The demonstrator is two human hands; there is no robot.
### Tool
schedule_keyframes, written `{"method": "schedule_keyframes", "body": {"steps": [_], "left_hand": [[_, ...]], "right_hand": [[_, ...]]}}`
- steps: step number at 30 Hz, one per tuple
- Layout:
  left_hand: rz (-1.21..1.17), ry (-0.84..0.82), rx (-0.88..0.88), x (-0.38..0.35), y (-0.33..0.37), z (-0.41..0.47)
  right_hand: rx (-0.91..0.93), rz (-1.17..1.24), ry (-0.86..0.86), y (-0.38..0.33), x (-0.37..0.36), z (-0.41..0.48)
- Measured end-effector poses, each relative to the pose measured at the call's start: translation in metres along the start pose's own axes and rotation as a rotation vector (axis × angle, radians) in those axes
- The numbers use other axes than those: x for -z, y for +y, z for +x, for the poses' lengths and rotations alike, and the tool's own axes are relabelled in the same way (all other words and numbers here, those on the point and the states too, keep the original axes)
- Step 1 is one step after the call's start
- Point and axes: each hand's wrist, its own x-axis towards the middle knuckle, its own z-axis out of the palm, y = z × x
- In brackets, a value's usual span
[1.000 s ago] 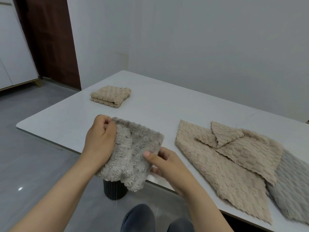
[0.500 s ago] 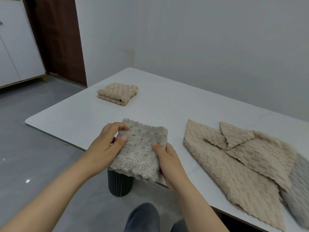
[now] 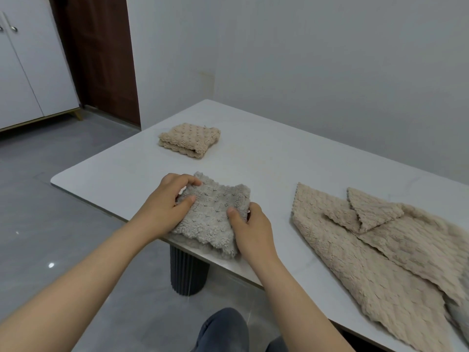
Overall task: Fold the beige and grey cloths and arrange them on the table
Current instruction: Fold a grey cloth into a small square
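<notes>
Both hands, left (image 3: 165,204) and right (image 3: 250,228), pinch the folded grey cloth (image 3: 212,214) at frame centre, probably to square its edges on the table (image 3: 266,161).

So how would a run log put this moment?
grey cloth: folded, at table edge | left hand: pinches left side | right hand: grips right side | folded beige cloth: far corner

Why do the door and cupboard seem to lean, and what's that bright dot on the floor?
Head view: the wide-angle lens bends straight lines, so the door and cupboard tilt; the dot is likely a light reflected in the glossy floor; lighting is soft, shadows faint; the grey cloth looks sharp.
</notes>
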Motion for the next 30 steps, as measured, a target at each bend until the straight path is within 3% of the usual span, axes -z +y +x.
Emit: {"method": "schedule_keyframes", "body": {"steps": [13, 24, 30], "left_hand": [[-0.027, 0.029, 0.069, -0.04, 0.002, 0.033], [0.06, 0.049, -0.048, -0.056, 0.001, 0.023], [-0.068, 0.067, 0.0, -0.05, 0.008, 0.017]], "right_hand": [[-0.07, -0.076, 0.161, 0.02, 0.02, 0.034], [-0.034, -0.128, 0.189, 0.026, 0.035, 0.023], [-0.056, -0.205, 0.138, 0.017, 0.054, 0.013]]}}
